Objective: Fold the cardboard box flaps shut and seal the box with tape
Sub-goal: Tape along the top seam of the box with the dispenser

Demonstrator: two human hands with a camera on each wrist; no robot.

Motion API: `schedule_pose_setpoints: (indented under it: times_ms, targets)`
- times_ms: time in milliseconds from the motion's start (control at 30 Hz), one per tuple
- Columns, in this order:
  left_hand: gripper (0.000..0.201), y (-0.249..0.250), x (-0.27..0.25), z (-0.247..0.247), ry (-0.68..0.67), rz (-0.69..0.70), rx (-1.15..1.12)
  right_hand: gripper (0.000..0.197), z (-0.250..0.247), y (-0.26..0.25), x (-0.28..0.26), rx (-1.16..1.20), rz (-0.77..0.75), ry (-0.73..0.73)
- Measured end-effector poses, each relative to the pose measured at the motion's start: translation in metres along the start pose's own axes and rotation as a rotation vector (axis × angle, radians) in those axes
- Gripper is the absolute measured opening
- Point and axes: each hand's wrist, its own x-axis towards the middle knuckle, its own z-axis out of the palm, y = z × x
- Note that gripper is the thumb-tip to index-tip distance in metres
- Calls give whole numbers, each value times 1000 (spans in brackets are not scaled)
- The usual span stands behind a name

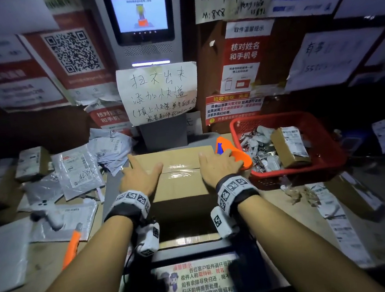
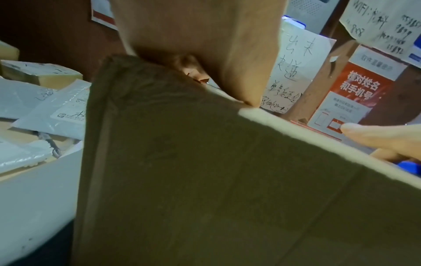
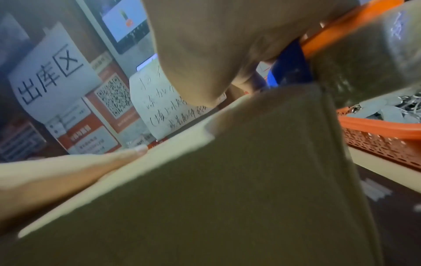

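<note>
The cardboard box (image 1: 181, 187) stands in the middle of the worktop (image 1: 44, 263), its flaps closed and a strip of clear tape (image 1: 179, 168) along the seam. The left grip (image 1: 140, 175) lies flat on the box top, fingers spread. The right grip (image 1: 219, 166) holds the orange tape dispenser (image 1: 244, 159) at the box's right edge, beside a red basket (image 1: 290, 114).

Your brown cardboard box (image 1: 179, 190) stood closed, flaps (image 1: 171, 157) flat beneath your left hand (image 1: 140, 177) and right hand (image 1: 217, 167). Clear tape (image 1: 180, 168) ran across its top between them; the orange tape dispenser (image 1: 245, 160) sat under the right hand.
</note>
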Motion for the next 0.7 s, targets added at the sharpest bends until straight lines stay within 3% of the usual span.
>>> schedule_pose_setpoints:
  times_ms: [100, 333, 533, 700]
  targets:
    - [94, -11, 3, 1, 5, 43, -46, 68, 6, -3, -6, 18, 33, 11]
    - [58, -25, -5, -9, -141, 22, -264, 70, 3, 11, -4, 312, 105, -74]
    - [69, -35, 6, -1, -200, -71, -459, 94, -1, 13, -12, 366, 130, -164]
    - [63, -37, 12, 3, -176, -51, -385, 98, 12, 14, -1, 390, 165, -158]
